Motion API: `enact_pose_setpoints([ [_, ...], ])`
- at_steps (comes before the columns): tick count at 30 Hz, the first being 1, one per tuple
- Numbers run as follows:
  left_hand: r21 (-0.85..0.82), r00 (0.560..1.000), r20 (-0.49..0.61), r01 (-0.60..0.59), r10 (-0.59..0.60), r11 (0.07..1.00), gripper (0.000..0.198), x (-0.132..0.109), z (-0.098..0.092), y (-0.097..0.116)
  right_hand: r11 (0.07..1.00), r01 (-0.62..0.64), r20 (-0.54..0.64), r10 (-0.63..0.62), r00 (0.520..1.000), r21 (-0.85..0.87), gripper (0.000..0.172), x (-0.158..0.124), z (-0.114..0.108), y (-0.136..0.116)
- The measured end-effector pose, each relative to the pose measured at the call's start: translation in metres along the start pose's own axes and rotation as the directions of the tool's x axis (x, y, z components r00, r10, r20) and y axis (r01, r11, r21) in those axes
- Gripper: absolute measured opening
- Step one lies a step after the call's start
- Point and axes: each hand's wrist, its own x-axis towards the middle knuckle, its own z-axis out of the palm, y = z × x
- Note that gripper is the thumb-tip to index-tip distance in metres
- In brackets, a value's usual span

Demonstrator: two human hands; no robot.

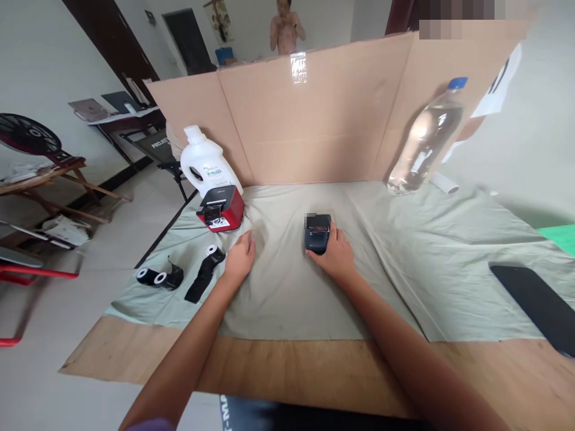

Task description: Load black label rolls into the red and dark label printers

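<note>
My right hand [336, 254] curls around the near side of a small black box-shaped device [317, 231] standing on the grey-green cloth [449, 263], fingers gripping it. My left hand [239, 257] lies flat on the cloth with fingers loosely spread, holding nothing. Just left of it lies a black strip with a white roll end [205, 272]. Further left sits a black piece with two white roll ends [158, 277]. A red and black label printer [221, 208] stands beyond my left hand.
A white detergent bottle [204, 161] stands behind the red printer. A clear water bottle with a blue cap [424, 140] leans against the cardboard screen [309, 120]. A black phone [536, 305] lies at the right. A person stands far behind the screen.
</note>
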Motion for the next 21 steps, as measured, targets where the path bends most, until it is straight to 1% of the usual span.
enact_pose_setpoints([
  [2, 0.038, 0.999, -0.020, 0.027, -0.026, 0.999, 0.055, -0.024, -0.006, -0.023, 1.000, -0.005, 0.006, 0.005, 1.000, -0.001, 0.103, 0.001, 0.000, -0.001],
  [3, 0.060, 0.999, -0.026, 0.044, -0.042, 0.997, 0.058, -0.034, -0.007, -0.030, 1.000, -0.008, 0.011, 0.008, 1.000, -0.004, 0.103, 0.001, -0.001, -0.001],
  [5, 0.126, 0.998, -0.012, 0.062, -0.060, 0.990, 0.061, -0.046, -0.007, -0.038, 1.000, -0.014, 0.025, 0.014, 1.000, -0.013, 0.103, 0.002, -0.001, -0.002],
  [9, 0.276, 0.996, 0.064, 0.042, -0.062, 0.960, 0.058, -0.046, -0.002, -0.036, 0.999, -0.019, 0.035, 0.021, 0.999, -0.043, 0.105, 0.003, -0.001, -0.001],
  [13, 0.345, 0.988, 0.102, 0.073, -0.114, 0.936, 0.059, -0.046, -0.003, -0.030, 0.997, -0.013, 0.033, 0.015, 0.999, -0.077, 0.106, 0.002, -0.001, -0.001],
  [16, 0.369, 0.985, 0.092, 0.102, -0.145, 0.924, 0.060, -0.052, -0.007, -0.028, 0.996, -0.009, 0.028, 0.011, 1.000, -0.088, 0.105, 0.002, -0.001, -0.002],
  [21, 0.363, 0.982, 0.072, 0.136, -0.173, 0.922, 0.060, -0.059, -0.009, -0.022, 0.997, -0.008, 0.029, 0.011, 1.000, -0.082, 0.102, 0.001, -0.004, -0.003],
])
